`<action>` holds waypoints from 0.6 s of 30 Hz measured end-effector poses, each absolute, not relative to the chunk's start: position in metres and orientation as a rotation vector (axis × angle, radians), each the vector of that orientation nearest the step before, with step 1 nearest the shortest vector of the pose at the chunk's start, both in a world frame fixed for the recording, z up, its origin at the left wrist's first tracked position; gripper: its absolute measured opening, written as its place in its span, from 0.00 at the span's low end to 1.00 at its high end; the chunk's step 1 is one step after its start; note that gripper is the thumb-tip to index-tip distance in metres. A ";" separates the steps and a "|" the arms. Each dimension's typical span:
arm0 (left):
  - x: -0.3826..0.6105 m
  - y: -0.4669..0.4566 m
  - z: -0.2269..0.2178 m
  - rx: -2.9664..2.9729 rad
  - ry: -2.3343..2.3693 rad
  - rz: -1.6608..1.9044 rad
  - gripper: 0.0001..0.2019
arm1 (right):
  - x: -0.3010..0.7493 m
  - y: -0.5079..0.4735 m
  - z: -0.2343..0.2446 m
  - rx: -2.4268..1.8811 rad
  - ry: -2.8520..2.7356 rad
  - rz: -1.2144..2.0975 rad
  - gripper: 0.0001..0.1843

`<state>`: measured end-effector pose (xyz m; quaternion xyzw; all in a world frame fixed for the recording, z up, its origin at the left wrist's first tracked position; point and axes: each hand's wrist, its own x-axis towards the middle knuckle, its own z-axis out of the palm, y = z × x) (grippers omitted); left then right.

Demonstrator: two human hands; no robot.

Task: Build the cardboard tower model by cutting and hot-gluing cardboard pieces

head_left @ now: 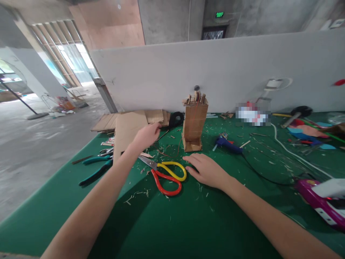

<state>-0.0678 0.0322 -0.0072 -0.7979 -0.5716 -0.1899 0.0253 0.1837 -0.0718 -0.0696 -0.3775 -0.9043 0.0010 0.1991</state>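
Note:
My left hand (147, 137) hovers over the cardboard sheets (130, 124) with its fingers pinched together. Whatever they hold, if anything, is too small to make out; a thin dark strip lies close to the fingertips. Palm down, my right hand (206, 169) rests near the scissors (172, 172), fingers apart and holding nothing. These scissors have one yellow and one red handle, and their blades point left, partly behind my left forearm. Beyond my right hand stands an upright cardboard tower (195, 120) with small pieces on top and a reddish thread beside it.
Teal-handled pliers (98, 169) lie at left. A blue glue gun (229, 145) with a black cord sits right of the tower. Farther right are a magenta device (320, 201), a white cable (293, 154), a roll of black tape (302, 110) and coloured scraps. Shavings litter the green table (188, 223).

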 end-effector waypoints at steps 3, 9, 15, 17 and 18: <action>-0.098 0.036 0.000 -2.342 -1.952 -0.455 0.14 | 0.183 -0.069 -0.070 -1.075 -2.539 0.011 0.17; -0.131 0.041 0.011 -2.043 -2.167 -0.455 0.24 | 0.185 -0.065 -0.072 -1.110 -2.535 0.033 0.16; -0.184 0.055 -0.007 -1.858 -2.426 -0.325 0.36 | 0.189 -0.063 -0.069 -1.130 -2.494 -0.066 0.14; -0.199 0.062 -0.017 -1.867 -2.513 -0.410 0.43 | 0.191 -0.061 -0.068 -1.138 -2.511 -0.082 0.14; -0.205 0.065 -0.022 -1.884 -2.529 -0.484 0.45 | 0.192 -0.061 -0.068 -1.140 -2.527 -0.083 0.14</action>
